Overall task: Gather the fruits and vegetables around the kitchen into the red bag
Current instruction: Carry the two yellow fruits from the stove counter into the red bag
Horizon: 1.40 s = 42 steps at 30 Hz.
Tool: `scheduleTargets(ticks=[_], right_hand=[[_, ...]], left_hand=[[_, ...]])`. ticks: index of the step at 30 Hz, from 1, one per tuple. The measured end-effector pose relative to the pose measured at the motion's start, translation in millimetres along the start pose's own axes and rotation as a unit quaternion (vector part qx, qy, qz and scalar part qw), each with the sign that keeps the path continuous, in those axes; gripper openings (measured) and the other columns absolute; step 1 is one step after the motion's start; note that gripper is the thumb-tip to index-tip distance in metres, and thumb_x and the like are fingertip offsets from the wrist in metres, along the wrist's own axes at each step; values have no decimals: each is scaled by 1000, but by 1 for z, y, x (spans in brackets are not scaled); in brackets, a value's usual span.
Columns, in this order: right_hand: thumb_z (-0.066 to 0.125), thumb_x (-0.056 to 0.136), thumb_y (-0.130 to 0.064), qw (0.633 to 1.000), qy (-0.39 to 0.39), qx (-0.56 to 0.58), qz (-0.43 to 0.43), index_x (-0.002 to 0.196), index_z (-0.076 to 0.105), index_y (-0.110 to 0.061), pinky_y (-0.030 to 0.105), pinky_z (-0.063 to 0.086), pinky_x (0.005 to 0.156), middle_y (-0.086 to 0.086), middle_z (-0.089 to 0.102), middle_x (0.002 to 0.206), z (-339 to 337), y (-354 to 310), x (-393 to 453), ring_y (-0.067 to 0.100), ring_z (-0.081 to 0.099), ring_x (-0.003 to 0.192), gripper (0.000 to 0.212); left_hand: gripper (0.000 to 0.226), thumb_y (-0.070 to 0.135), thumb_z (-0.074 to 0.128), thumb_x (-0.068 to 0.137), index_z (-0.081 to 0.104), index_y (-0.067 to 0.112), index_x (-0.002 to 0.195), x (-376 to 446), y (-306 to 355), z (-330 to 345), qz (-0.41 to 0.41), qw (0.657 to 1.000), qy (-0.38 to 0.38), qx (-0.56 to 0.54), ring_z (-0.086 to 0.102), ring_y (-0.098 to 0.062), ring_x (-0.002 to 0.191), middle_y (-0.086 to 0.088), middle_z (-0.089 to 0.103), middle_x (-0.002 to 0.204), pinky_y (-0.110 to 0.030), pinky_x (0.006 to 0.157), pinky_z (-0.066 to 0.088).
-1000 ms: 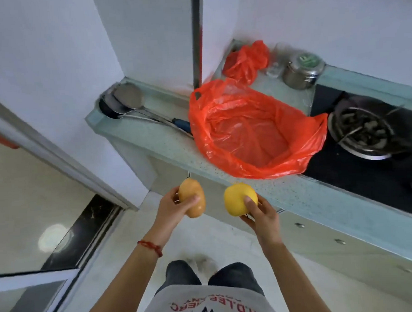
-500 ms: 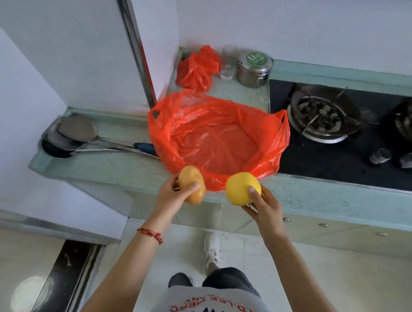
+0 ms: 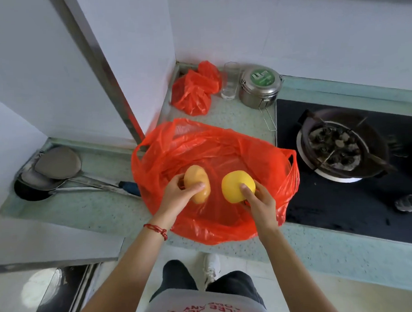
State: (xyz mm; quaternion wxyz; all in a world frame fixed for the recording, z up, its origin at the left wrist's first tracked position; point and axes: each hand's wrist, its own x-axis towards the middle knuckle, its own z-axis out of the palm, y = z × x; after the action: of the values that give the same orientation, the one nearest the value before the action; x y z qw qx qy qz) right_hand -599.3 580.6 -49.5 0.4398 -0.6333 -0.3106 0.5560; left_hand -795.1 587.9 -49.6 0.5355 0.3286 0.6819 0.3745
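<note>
Both forearms rise from the lower centre of the frame and converge over the open mouth of the red bag [image 3: 225, 143], which sits spread on the pale green counter [image 3: 84, 213] at centre frame. The left hand [image 3: 176, 197], wrist ringed by a red string bracelet [image 3: 156, 230], has its fingers and thumb clamped round an orange-yellow oblong fruit [image 3: 198, 182]; the fruit's long axis runs from upper left to lower right. The right hand [image 3: 259, 200] grips a bright yellow round fruit [image 3: 237, 186], thumb pressed on its near face, remaining fingers curled behind; no long axis is evident. The two fruits lie side by side, apart, over the bag's interior. Left of the bag lie steel ladles [image 3: 56, 167]; to the right, a black gas hob [image 3: 342, 154]; in the upper centre, a crumpled red bag [image 3: 195, 92], a glass [image 3: 230, 84] and a steel tin [image 3: 259, 85]
</note>
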Motion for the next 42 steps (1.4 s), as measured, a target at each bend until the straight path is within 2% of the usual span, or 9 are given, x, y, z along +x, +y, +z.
scheduleTargets(ticks=[7, 12, 16, 21, 28, 33, 35, 38, 42], right_hand=[[72, 76, -34, 995, 46, -81, 18, 124, 54, -14, 43, 50, 92, 0, 61, 110, 15, 8, 34, 19, 59, 104, 55], [71, 77, -34, 988, 76, -133, 16, 126, 53, -12, 36, 47, 93, 2, 59, 114, 22, 9, 42, 18, 56, 107, 57], [71, 75, -39, 983, 81, -161, 22, 126, 54, -14, 36, 46, 95, 2, 61, 117, 27, 9, 47, 19, 56, 111, 59], [69, 76, -46, 977, 87, -193, 35, 129, 51, -16, 25, 38, 91, 2, 57, 127, 33, 5, 49, 20, 50, 120, 64], [66, 74, -53, 975, 84, -200, 42, 128, 53, -15, 30, 42, 95, 3, 59, 127, 29, 5, 49, 20, 52, 118, 67], [65, 79, -45, 979, 90, -183, 24, 135, 45, -13, 35, 38, 103, 6, 50, 137, 29, 0, 39, 21, 44, 127, 68], [65, 80, -43, 980, 93, -176, 8, 135, 44, -13, 32, 37, 102, 4, 49, 138, 29, -1, 33, 19, 44, 127, 66], [64, 81, -42, 976, 109, -184, -28, 136, 43, -16, 29, 36, 102, 1, 48, 139, 31, -2, 19, 16, 43, 128, 64], [61, 85, -37, 961, 129, -223, -100, 135, 43, -20, 36, 40, 104, -1, 47, 139, 34, -2, -4, 15, 44, 127, 56]], left_hand=[[71, 46, 77, 46, 57, 19, 109, 44, 7, 14, -23, 997, -6, 68, 61, -23, 99, -4, 62, 105, -47, 86, 52], [74, 49, 76, 47, 62, 16, 112, 60, 8, 13, -28, 992, -29, 120, 61, -20, 99, 0, 63, 101, -43, 87, 52], [51, 31, 80, 66, 64, 11, 110, 63, 10, 13, -35, 989, -46, 133, 62, -20, 96, 1, 63, 97, -40, 85, 52], [79, 54, 76, 44, 64, 10, 109, 65, 13, 13, -32, 987, -34, 152, 62, -22, 97, 3, 62, 97, -46, 85, 52], [71, 60, 72, 42, 67, 17, 98, 64, 11, 12, -22, 986, -45, 161, 65, -24, 92, -6, 69, 98, -45, 84, 53], [79, 41, 79, 62, 51, 9, 129, 61, 14, 9, 10, 984, -58, 169, 51, -22, 121, -9, 55, 131, -30, 99, 39], [87, 47, 76, 59, 47, 11, 132, 56, 16, 6, 32, 984, -56, 166, 48, -20, 124, -9, 52, 135, -36, 105, 37], [74, 38, 75, 71, 46, 12, 134, 47, 18, -1, 89, 979, -50, 177, 44, -19, 127, -6, 48, 138, -38, 107, 34], [61, 31, 69, 79, 48, 9, 132, 35, 20, -7, 211, 947, -61, 234, 41, -19, 129, -8, 48, 138, -21, 105, 26]])
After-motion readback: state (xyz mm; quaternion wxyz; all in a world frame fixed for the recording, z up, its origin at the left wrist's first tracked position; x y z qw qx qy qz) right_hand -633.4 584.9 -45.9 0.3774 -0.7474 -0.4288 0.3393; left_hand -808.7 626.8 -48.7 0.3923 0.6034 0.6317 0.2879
